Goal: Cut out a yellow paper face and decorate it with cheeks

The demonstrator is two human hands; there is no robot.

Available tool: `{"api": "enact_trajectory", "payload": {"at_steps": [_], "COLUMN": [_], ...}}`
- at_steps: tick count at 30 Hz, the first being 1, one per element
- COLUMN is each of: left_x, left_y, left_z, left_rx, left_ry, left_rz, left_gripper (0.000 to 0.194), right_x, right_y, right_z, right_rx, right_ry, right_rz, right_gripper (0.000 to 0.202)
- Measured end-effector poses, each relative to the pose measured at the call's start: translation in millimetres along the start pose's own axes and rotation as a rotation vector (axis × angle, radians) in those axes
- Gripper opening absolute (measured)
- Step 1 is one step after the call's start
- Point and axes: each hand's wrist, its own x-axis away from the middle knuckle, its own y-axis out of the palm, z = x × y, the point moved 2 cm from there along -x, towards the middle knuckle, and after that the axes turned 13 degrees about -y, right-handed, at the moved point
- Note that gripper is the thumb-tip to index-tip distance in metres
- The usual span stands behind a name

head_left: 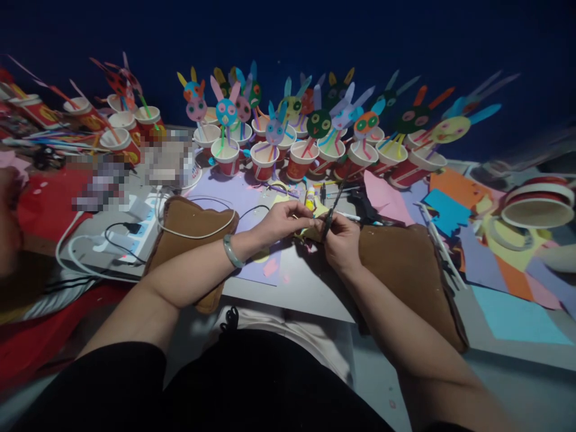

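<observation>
Near the middle of the table, my left hand [285, 222] has its thumb and fingers pinched together, and whatever they hold is too small to make out. Touching or nearly touching its fingertips is my right hand [341, 240], closed around dark scissors [332, 213] whose blades point up and away. Below the hands lie small paper scraps [308, 245]. Just beyond them stands a small yellow glue bottle [310, 198]. A purple paper sheet [252, 273] with pink scraps on it lies under my left forearm.
Red-and-white cups [303, 162] with paper rabbit heads line the back. Brown cushions [400, 276] lie under both arms. At the left are a power strip [141, 231], cables and another person's arm [8, 222]; at the right, coloured paper [483, 258] and a tape roll [508, 234].
</observation>
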Motion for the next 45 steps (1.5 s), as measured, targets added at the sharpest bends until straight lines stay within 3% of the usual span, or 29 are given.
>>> {"api": "enact_trajectory", "payload": {"at_steps": [19, 25, 32, 45], "left_x": [-3.0, -1.8, -2.9, -5.4], "left_y": [-1.3, -0.5, -0.3, -1.6], "left_z": [-4.0, -3.5, -2.8, -7.5], "left_rx": [-0.025, -0.024, -0.002, -0.007], "left_ry": [0.017, 0.011, 0.04, 0.07], "left_rz": [0.029, 0.045, 0.045, 0.032], "left_gripper": [0.023, 0.025, 0.012, 0.017], "right_x": [2.3, 2.6, 2.2, 3.0], "right_y": [1.0, 2.4, 2.9, 0.2], "right_z": [6.3, 3.3, 3.3, 6.3], "right_rx": [-0.046, -0.036, -0.049, -0.052], "right_ry": [0.016, 0.018, 0.019, 0.049], "right_rz": [-0.015, -0.019, -0.028, -0.023], "right_gripper": [0.021, 0.023, 0.021, 0.024]}}
